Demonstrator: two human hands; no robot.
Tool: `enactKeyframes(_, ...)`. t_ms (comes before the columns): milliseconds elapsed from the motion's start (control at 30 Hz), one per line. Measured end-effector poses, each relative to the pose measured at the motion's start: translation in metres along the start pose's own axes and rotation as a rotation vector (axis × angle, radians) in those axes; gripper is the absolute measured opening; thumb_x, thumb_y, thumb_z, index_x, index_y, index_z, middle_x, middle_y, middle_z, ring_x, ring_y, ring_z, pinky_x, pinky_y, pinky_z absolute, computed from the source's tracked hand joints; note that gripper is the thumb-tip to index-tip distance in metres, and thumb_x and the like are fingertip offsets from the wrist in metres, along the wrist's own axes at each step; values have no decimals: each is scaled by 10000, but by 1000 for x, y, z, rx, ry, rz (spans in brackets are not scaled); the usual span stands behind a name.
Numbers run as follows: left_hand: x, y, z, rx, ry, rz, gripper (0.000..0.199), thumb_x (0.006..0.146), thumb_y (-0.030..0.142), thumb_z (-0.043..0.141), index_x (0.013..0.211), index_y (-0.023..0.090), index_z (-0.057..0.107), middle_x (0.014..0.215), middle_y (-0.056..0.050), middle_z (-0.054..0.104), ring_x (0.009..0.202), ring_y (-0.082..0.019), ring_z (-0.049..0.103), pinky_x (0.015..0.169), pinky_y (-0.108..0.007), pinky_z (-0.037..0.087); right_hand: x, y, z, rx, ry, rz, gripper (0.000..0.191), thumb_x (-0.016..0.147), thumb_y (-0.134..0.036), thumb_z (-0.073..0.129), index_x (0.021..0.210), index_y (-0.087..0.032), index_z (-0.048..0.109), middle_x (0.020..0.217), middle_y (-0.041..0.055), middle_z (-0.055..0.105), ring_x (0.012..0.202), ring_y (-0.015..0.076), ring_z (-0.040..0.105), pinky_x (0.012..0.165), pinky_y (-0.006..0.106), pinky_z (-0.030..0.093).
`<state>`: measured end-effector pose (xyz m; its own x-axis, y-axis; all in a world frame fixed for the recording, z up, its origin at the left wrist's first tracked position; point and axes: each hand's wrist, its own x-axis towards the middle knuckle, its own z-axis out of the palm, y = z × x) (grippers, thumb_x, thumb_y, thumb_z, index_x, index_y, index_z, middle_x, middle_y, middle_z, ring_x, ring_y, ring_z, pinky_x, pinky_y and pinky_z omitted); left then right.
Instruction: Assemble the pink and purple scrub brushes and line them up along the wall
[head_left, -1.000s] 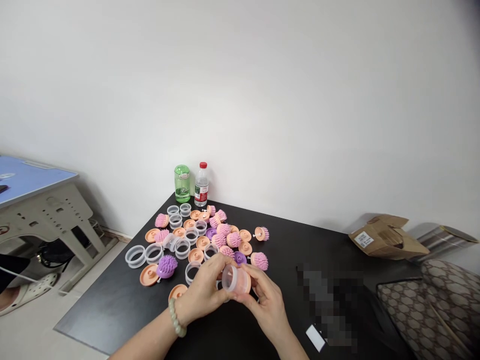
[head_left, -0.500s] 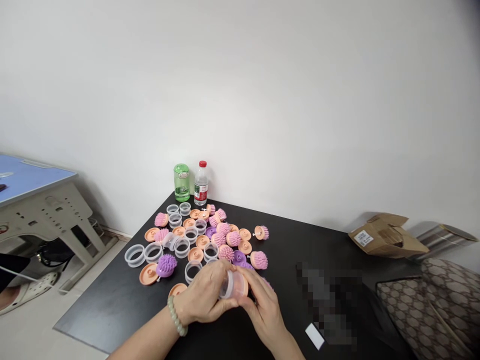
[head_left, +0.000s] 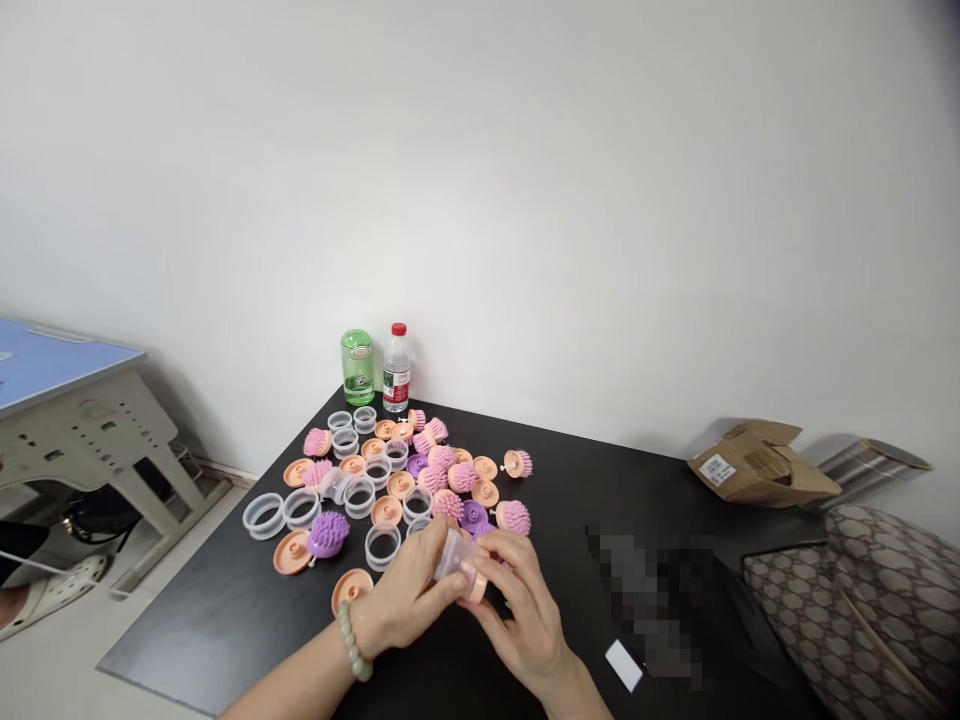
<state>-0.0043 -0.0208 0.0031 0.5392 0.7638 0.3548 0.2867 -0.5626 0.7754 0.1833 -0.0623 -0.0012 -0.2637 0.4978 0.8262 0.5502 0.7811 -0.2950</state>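
Between my hands is a clear plastic container with a peach-orange end (head_left: 455, 558). My left hand (head_left: 409, 592), a beaded bracelet at its wrist, is closed round the clear side. My right hand (head_left: 529, 612) grips the orange end with thumb and fingers. The fingers cover part of the piece. Around them on the black table (head_left: 187, 620) lie pink bristled brush heads (head_left: 448, 503), a purple bristled brush head (head_left: 328, 534), orange discs with a central stub (head_left: 352, 592), and clear plastic rings (head_left: 383, 546).
A green container (head_left: 358, 368) and a red-capped water bottle (head_left: 397, 370) stand at the back corner against the wall. To the right are a brown paper bag (head_left: 757, 465), a small white card (head_left: 624, 666) and a patterned bag (head_left: 795, 600). A blue-topped desk (head_left: 67, 365) stands at left.
My hands have tilted the container, and its orange end now points lower right. The fingers of my right hand have shifted over that end. The view has moved slightly.
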Motion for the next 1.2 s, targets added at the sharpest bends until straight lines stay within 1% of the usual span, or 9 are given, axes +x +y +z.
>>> enactKeyframes(200,3,2,0,-144,38,-143,583,998,627,230,715,206,517,701,-13,539,670,-174,486,682,-325,466,-4,0,0,-126,90,-117,610,838,64,601,1339,-277,525,1156,79,629,1147,246,617,902,433,603)
enactKeyframes(367,9,-3,-9,-206,101,-123,582,969,673,286,775,204,570,746,-18,553,679,-172,487,619,-294,447,-3,11,-12,17,139,151,361,885,-166,685,1198,-282,547,1174,88,620,1077,248,655,875,432,604)
enactKeyframes(467,11,-2,-13,-150,87,-49,550,917,712,405,863,193,581,795,-20,562,712,-176,483,656,-296,428,0,21,-29,71,-10,287,289,866,-292,729,1110,-261,576,1153,98,672,1053,264,688,878,411,600)
enactKeyframes(567,12,4,-16,-75,14,83,538,870,701,519,1002,185,599,919,-55,592,808,-207,509,739,-327,428,3,29,-47,48,-239,337,275,827,-282,763,1064,-263,625,1194,91,702,1212,308,626,998,473,543)
enactKeyframes(667,12,10,-17,4,-105,234,455,873,584,589,1120,202,592,1026,-91,617,924,-252,531,847,-380,428,6,31,-55,15,-449,346,252,775,-249,801,989,-271,669,1179,68,721,1349,347,515,1119,587,419)
enactKeyframes(800,13,14,-15,174,-229,342,370,805,368,685,1120,215,569,1053,-90,649,1011,-284,543,944,-429,382,11,26,-50,43,-666,327,178,762,-179,796,806,-277,654,950,-1,762,1360,337,509,1163,664,302)
enactKeyframes(933,13,8,-15,260,-309,360,381,761,460,739,1010,219,580,991,-76,666,1031,-307,546,959,-450,352,14,22,-41,1,-689,281,209,768,-119,757,714,-268,620,792,-25,736,1295,340,556,1126,707,309)
enactKeyframes(1033,12,1,-12,272,-355,403,453,741,594,745,952,220,599,910,-70,668,1016,-311,547,938,-441,349,12,22,-36,-90,-701,231,248,721,-97,791,670,-250,603,860,-9,724,1221,343,580,1088,686,374)
enactKeyframes(1200,12,-10,-4,324,-401,479,537,648,600,820,971,211,640,875,-69,670,970,-313,542,864,-429,352,9,24,-32,-144,-723,204,257,694,-93,824,692,-251,622,891,-4,703,1222,343,548,1065,655,414)
